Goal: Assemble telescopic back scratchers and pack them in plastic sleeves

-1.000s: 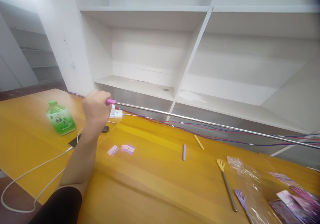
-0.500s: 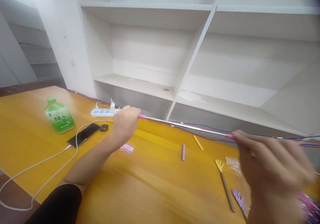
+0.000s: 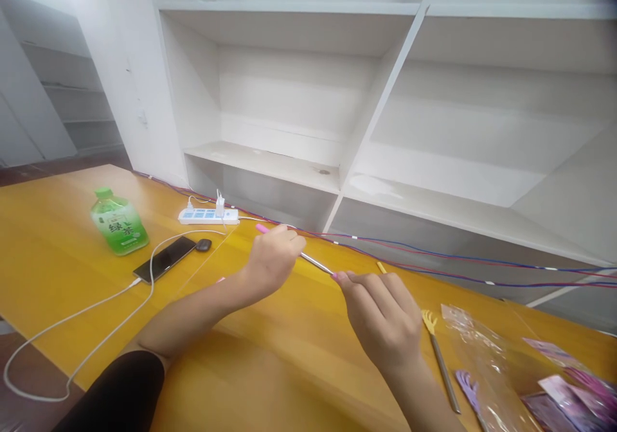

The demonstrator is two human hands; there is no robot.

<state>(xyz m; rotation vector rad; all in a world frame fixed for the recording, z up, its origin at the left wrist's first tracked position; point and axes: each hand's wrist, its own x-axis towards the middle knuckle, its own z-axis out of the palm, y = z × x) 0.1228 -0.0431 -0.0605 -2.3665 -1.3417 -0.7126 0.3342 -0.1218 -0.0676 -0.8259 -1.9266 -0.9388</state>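
Observation:
Between my two hands runs a pink telescopic back scratcher (image 3: 315,263) with a thin silver rod. My left hand (image 3: 274,258) is closed around its pink handle, whose end pokes out to the left. My right hand (image 3: 383,319) grips the pink part at the other end; the claw is hidden in the fingers. Right of that hand lie a yellow back scratcher (image 3: 438,362) with a metal stem and a purple back scratcher (image 3: 467,388). The tip of a yellow stick-like piece (image 3: 381,267) shows behind my right hand.
Clear plastic packaging (image 3: 486,355) and pink packets (image 3: 569,396) lie at the right. Leftward are a green drink bottle (image 3: 120,223), a phone (image 3: 166,258) on a white cable, a small black object (image 3: 204,245) and a power strip (image 3: 207,216). Cables run below white shelves (image 3: 270,165).
My hands have come much closer together, and the exposed silver rod is far shorter. The right hand moved left, uncovering the packaging; the left moved slightly right.

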